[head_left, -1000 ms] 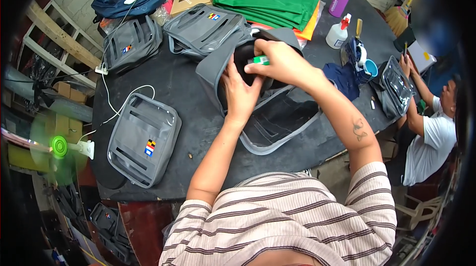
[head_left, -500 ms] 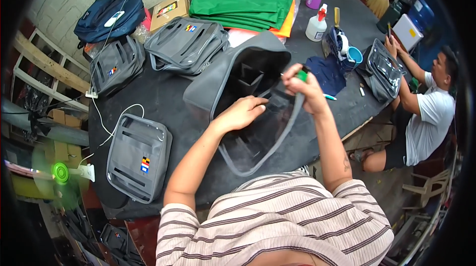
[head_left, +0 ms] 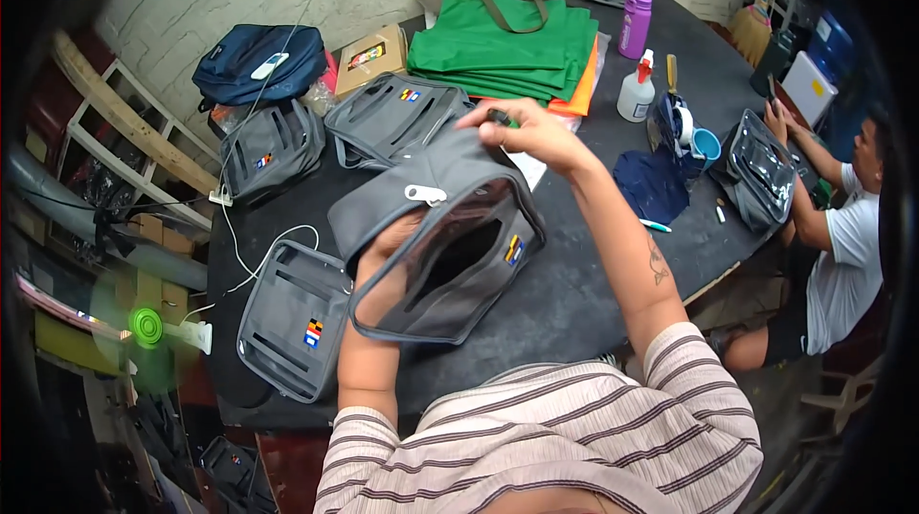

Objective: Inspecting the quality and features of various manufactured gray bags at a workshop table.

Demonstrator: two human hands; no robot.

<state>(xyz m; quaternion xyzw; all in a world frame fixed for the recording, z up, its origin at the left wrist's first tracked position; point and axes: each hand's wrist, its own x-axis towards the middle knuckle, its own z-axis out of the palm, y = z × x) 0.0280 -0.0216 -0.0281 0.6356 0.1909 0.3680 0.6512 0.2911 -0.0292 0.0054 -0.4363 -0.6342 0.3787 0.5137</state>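
Note:
A grey bag [head_left: 459, 160] with a clear window panel stands tilted on the table in front of me. On its front lower side is a small flag-coloured patch [head_left: 514, 249], and a large white zipper pull [head_left: 424, 194] shows at its upper edge. My left hand [head_left: 394, 234] reaches inside the bag, partly seen past the rim; its fingers are hidden. My right hand [head_left: 526, 136] is over the bag's far top edge, closed on a small green and black tool [head_left: 502, 118] whose kind I cannot make out.
Similar grey bags [head_left: 297, 313] lie left and behind. Green tote bags [head_left: 503, 45] are stacked at the back, near a purple bottle [head_left: 635, 24] and a spray bottle [head_left: 637, 88]. A fan [head_left: 146, 327] stands at left. A person [head_left: 842, 227] sits at right holding a phone.
The bag has been turned and its clear flap now lies over the opening. My left hand has gone inside it. My right hand has moved up and left with the small tool.

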